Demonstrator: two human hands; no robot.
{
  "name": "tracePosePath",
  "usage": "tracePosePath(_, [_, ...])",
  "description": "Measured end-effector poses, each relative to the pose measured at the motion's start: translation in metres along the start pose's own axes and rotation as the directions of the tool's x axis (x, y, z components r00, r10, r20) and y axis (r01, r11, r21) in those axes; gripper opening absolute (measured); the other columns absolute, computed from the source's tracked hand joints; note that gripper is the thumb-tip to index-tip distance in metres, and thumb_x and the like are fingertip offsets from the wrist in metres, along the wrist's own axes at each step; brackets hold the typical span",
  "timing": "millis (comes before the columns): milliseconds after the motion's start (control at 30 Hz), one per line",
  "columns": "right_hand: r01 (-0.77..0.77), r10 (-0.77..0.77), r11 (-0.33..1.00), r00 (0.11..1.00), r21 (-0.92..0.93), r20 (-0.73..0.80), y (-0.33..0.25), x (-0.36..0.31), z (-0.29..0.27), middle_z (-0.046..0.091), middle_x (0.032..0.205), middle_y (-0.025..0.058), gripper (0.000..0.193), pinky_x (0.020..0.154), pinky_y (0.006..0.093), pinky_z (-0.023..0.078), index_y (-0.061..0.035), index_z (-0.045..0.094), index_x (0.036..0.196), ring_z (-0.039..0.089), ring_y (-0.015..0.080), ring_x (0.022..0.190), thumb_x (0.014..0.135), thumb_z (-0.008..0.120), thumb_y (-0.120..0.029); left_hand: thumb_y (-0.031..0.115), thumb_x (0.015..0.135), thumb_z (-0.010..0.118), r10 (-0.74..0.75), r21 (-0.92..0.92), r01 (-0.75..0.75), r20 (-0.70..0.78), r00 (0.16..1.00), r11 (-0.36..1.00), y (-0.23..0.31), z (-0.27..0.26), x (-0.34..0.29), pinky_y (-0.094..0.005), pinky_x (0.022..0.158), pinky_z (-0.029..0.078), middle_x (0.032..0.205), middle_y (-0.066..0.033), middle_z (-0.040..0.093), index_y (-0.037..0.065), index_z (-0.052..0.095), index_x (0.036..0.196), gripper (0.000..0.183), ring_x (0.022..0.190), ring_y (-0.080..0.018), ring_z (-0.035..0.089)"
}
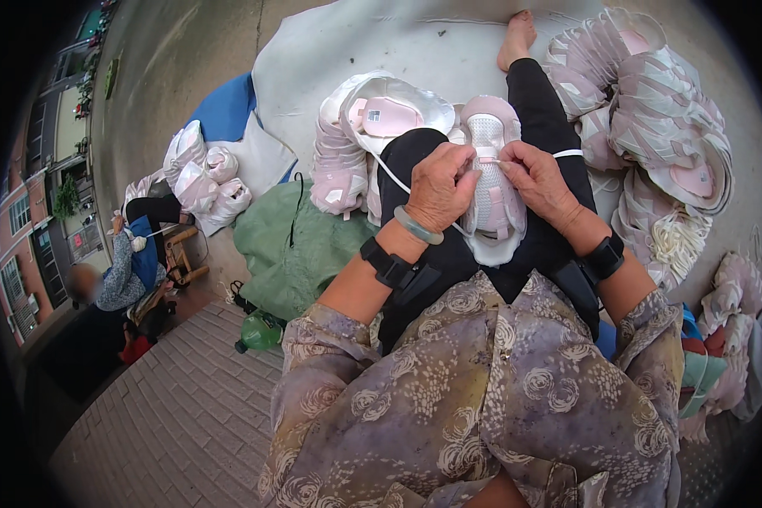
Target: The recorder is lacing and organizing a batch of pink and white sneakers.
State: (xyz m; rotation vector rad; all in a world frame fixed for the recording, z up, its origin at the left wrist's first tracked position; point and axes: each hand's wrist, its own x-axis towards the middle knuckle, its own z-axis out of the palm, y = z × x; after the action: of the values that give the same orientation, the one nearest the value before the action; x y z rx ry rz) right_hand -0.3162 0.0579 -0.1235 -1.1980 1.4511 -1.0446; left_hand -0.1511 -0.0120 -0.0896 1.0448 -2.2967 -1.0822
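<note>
A pale pink and white sneaker lies between my thighs, its toe pointing away from me. My left hand is closed at the left side of the shoe's lacing, fingertips pinched on the white shoelace. From the right, my right hand pinches the lace at the opposite side, thumb and forefinger together. The lace crosses the shoe's tongue between my fingertips. Loose white lengths trail past my left hand and over my right thigh. My fingers hide the exact points of grip.
Curved stacks of similar shoe uppers lie on the left and right. A bundle of white laces hangs over the right stack. Green cloth and a green bottle are at left. Another person sits farther left beside more shoes.
</note>
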Motion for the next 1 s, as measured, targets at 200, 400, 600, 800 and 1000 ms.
tracePosePath(200, [-0.086, 0.086, 0.996, 0.996, 0.015, -0.026, 0.002, 0.007, 0.010, 0.051, 0.066, 0.0114, 0.010, 0.059, 0.0282, 0.042, -0.0018, 0.051, 0.078, 0.050, 0.0215, 0.060, 0.074, 0.053, -0.011, 0.000, 0.069, 0.062, -0.221, -0.248, 0.230, 0.064, 0.973, 0.941, -0.009, 0.005, 0.004, -0.0184, 0.057, 0.045, 0.071, -0.0029, 0.057, -0.002, 0.057, 0.085, 0.017, 0.061, -0.0054, 0.053])
tracePosePath(400, [0.037, -0.056, 0.973, 0.995, -0.226, -0.078, 0.005, 0.015, 0.009, 0.052, 0.065, 0.0150, 0.011, 0.058, 0.0336, 0.042, -0.0014, 0.050, 0.075, 0.052, 0.0290, 0.061, 0.073, 0.051, -0.012, 0.002, 0.067, 0.061, -0.214, -0.273, 0.211, 0.020, 0.977, 0.938, -0.010, 0.010, 0.007, -0.0219, 0.052, 0.045, 0.062, -0.0052, 0.056, 0.000, 0.056, 0.077, 0.011, 0.053, -0.0086, 0.053])
tracePosePath(600, [0.013, -0.010, 0.998, 0.999, -0.061, 0.044, 0.000, 0.019, 0.002, 0.050, 0.062, 0.0144, 0.011, 0.057, 0.0317, 0.041, -0.0004, 0.050, 0.073, 0.051, 0.0243, 0.058, 0.073, 0.050, -0.012, 0.005, 0.068, 0.061, -0.043, -0.149, 0.038, -0.036, 0.998, 0.988, -0.009, 0.010, 0.011, -0.0298, 0.053, 0.044, 0.064, -0.0118, 0.054, 0.002, 0.053, 0.073, 0.010, 0.057, -0.0241, 0.054])
tracePosePath(800, [-0.059, 0.051, 0.998, 0.979, 0.036, 0.197, 0.001, 0.028, -0.005, 0.045, 0.058, 0.0078, 0.012, 0.054, 0.0281, 0.038, 0.0007, 0.049, 0.070, 0.042, 0.0128, 0.056, 0.073, 0.049, -0.011, 0.007, 0.071, 0.058, 0.128, 0.000, -0.128, 0.027, 0.991, 0.992, -0.011, 0.007, 0.015, -0.0356, 0.053, 0.042, 0.064, -0.0140, 0.052, 0.002, 0.049, 0.073, 0.010, 0.059, -0.0316, 0.053])
tracePosePath(1000, [-0.266, 0.191, 0.948, 0.914, 0.175, 0.357, -0.006, 0.023, -0.021, 0.046, 0.058, 0.0070, 0.009, 0.053, 0.0307, 0.039, -0.0023, 0.049, 0.074, 0.046, 0.0178, 0.054, 0.068, 0.052, -0.009, 0.010, 0.075, 0.054, 0.197, 0.078, -0.208, 0.125, 0.972, 0.975, -0.012, 0.003, 0.018, -0.0386, 0.053, 0.041, 0.064, -0.0147, 0.050, 0.002, 0.046, 0.075, 0.011, 0.061, -0.0340, 0.052])
